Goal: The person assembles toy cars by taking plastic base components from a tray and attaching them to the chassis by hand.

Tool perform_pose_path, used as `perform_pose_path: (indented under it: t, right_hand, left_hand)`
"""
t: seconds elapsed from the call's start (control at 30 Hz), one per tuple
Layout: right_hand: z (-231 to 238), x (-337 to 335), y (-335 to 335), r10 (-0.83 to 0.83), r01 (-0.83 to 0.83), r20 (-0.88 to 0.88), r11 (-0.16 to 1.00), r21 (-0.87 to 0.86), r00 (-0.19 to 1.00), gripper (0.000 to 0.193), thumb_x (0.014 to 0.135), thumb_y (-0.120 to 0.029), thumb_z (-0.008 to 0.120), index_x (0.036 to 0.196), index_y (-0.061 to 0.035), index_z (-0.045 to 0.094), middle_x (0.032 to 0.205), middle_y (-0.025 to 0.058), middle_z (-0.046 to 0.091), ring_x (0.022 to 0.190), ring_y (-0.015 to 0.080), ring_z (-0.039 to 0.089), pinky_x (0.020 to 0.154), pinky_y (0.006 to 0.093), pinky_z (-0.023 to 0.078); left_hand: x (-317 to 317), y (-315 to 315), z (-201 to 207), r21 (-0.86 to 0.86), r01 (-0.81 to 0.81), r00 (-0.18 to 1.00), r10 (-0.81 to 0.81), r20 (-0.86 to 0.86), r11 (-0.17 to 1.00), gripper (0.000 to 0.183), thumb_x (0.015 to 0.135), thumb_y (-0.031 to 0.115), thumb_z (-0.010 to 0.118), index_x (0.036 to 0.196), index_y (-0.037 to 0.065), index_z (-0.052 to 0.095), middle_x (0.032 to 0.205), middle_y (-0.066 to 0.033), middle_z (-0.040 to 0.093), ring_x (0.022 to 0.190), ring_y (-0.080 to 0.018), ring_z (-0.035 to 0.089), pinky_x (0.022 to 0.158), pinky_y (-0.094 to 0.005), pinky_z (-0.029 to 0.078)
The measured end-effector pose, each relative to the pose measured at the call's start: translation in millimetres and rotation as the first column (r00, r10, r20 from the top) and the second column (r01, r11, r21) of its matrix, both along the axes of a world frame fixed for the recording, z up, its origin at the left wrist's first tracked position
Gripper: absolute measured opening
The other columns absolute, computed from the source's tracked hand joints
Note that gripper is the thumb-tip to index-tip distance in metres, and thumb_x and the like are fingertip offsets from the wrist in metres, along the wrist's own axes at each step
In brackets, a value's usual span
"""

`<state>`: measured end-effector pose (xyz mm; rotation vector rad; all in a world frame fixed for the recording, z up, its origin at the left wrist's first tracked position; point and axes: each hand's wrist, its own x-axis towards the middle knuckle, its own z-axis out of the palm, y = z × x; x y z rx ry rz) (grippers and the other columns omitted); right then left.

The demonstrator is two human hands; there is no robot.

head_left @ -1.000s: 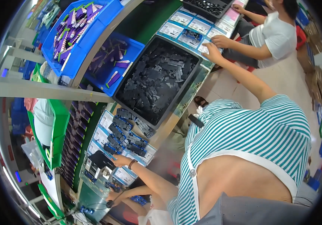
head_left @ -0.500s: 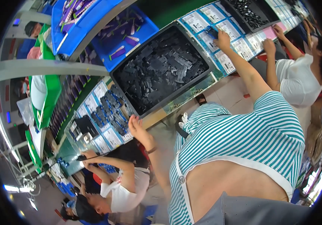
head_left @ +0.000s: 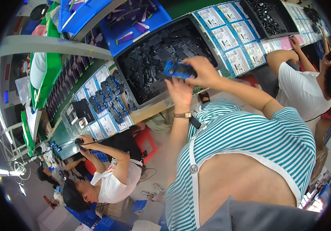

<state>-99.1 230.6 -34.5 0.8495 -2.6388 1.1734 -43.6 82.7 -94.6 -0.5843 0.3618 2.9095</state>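
Above the near right part of a black tray (head_left: 144, 101), my right hand (head_left: 206, 72) grips a blue-and-black plastic part (head_left: 177, 69), thumb and fingers closed at its right end. My left hand (head_left: 181, 92) is just below that part, palm turned up and fingers stretched out. Whether its fingertips touch the part is hard to make out. A heap of dark flat plastic pieces (head_left: 161, 54) fills the tray. Left of the tray, several similar blue-and-black parts (head_left: 109, 96) lie in rows on printed sheets.
More printed sheets (head_left: 234, 38) cover the bench right of the tray. Beyond them stands a black bin of small dark pieces (head_left: 265, 17). A blue crate with purple items (head_left: 134, 23) sits behind the tray. Co-workers in white sit at left (head_left: 115, 181) and right (head_left: 300, 90).
My right hand has come left from the printed sheets, bringing the blue-and-black part over the tray. My left hand has moved up and right to meet it.
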Motion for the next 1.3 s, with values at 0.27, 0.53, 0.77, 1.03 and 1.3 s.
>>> perform_pose_path:
  t: [0.27, 0.53, 0.77, 1.03, 1.3]
  right_hand:
    - [-33.5, -46.5, -54.9, 0.029, -0.028, 0.042, 1.0, -0.011, 0.999, 0.033, 0.088, -0.034, 0.064, 0.103, -0.0046, 0.065, 0.102, 0.0156, 0.062, 0.101, 0.0357, 0.057, 0.087, 0.0425, 0.047]
    - [-106.6, -132.2, -110.1, -0.239, 0.244, -0.064, 0.88, 0.407, 0.969, 0.052, 0.082, -0.051, 0.066, 0.097, -0.001, 0.067, 0.102, 0.0165, 0.061, 0.1, 0.0332, 0.061, 0.08, 0.0436, 0.053]
    - [-122.1, -154.2, -118.9, -0.263, 0.185, 0.221, 0.93, 0.319, 0.939, 0.045, 0.066, -0.037, 0.082, 0.098, -0.008, 0.07, 0.104, 0.0143, 0.066, 0.096, 0.0333, 0.066, 0.079, 0.0409, 0.054]
    - [-108.5, -128.3, -59.6, 0.329, -0.008, 0.544, 0.861, -0.508, 0.772, 0.019, 0.09, -0.007, 0.065, 0.105, -0.0008, 0.054, 0.086, 0.0043, 0.061, 0.076, 0.0133, 0.066, 0.066, 0.0245, 0.053]
    - [-86.6, -90.2, -12.3, 0.394, 0.168, 0.542, 0.673, -0.72, 0.742, 0.019, 0.094, 0.0, 0.055, 0.113, -0.0032, 0.055, 0.106, 0.0093, 0.061, 0.093, 0.0169, 0.066, 0.082, 0.0271, 0.054]
  left_hand:
    - [38.7, -52.5, -9.7, 0.004, -0.306, 0.952, 0.306, 0.001, 0.952, 0.065, 0.094, 0.063, 0.037, 0.134, 0.014, 0.053, 0.137, -0.0109, 0.053, 0.128, -0.0305, 0.047, 0.112, -0.0544, 0.029]
    - [68.9, -75.8, 15.0, 0.082, -0.383, 0.923, 0.384, 0.003, 0.92, 0.059, 0.095, 0.058, 0.043, 0.13, 0.013, 0.056, 0.131, -0.0106, 0.057, 0.121, -0.0283, 0.051, 0.109, -0.0518, 0.034]
    - [77.2, -83.1, 23.8, 0.001, -0.438, 0.897, 0.437, 0.06, 0.899, 0.06, 0.096, 0.058, 0.04, 0.126, 0.008, 0.058, 0.13, -0.0142, 0.057, 0.122, -0.0346, 0.049, 0.11, -0.055, 0.031]
    - [85.1, -95.3, 31.2, 0.065, -0.364, 0.93, 0.366, -0.018, 0.929, 0.059, 0.097, 0.057, 0.04, 0.125, 0.009, 0.059, 0.128, -0.0137, 0.058, 0.123, -0.0339, 0.05, 0.11, -0.0552, 0.031]
    - [93.0, -104.2, 31.5, 0.083, -0.315, 0.948, 0.318, -0.03, 0.946, 0.056, 0.097, 0.056, 0.04, 0.123, 0.011, 0.061, 0.127, -0.0132, 0.059, 0.122, -0.0353, 0.05, 0.109, -0.0575, 0.031]
